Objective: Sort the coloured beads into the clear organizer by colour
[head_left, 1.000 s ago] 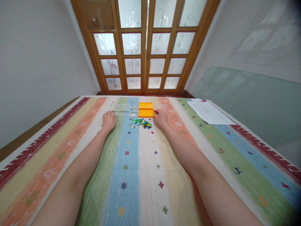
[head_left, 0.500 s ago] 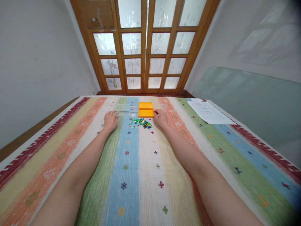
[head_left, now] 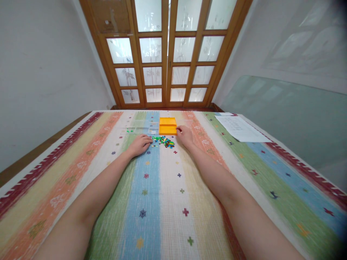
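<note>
A small heap of tiny coloured pieces [head_left: 163,141] lies on the striped cloth far out in front of me. My left hand [head_left: 140,144] rests palm down just left of the heap, fingers stretched toward its edge. My right hand [head_left: 184,135] sits right of the heap beside the orange tray [head_left: 167,126], fingers curled in a pinch at the tray's right corner; what they hold is too small to make out. A clear divided box [head_left: 141,127] lies left of the orange tray with a few green bits at its left end.
A printed white sheet [head_left: 241,128] lies at the right on the striped cloth [head_left: 162,202]. A glass pane [head_left: 284,119] leans along the right wall. Wooden glazed doors [head_left: 168,54] stand behind the table's far edge.
My left hand has moved right from the clear box's left end to the heap of pieces. The right hand has barely shifted at the orange tray.
</note>
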`<state>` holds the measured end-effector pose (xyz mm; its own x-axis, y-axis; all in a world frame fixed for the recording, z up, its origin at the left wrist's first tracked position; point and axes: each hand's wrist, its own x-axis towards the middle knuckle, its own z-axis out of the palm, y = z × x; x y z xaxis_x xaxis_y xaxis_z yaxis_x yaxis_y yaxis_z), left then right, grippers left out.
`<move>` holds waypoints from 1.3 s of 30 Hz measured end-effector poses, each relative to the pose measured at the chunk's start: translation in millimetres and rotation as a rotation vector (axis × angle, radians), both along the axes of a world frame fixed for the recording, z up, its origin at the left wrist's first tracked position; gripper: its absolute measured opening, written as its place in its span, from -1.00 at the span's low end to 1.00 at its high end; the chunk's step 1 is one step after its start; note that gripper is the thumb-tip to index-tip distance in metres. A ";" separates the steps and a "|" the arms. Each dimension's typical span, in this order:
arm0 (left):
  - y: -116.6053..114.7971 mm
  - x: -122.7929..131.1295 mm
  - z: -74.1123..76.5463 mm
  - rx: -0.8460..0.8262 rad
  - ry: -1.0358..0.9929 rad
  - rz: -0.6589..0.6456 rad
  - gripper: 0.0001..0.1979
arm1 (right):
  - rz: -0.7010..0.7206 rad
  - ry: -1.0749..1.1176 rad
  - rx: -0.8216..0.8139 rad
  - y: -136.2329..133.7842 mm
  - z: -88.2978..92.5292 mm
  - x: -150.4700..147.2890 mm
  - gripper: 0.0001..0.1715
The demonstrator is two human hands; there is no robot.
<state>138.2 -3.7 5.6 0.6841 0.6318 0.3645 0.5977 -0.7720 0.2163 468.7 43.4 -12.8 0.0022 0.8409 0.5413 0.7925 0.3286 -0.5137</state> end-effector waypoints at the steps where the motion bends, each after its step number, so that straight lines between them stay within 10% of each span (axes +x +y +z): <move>1: -0.3 -0.1 0.5 -0.012 -0.007 -0.014 -0.63 | 0.001 0.001 0.001 -0.2 -0.1 -0.2 -0.71; 39: 1.7 8.5 -6.9 -0.112 0.035 -0.065 -0.48 | 0.033 0.002 -0.005 2.8 -5.1 0.9 -0.71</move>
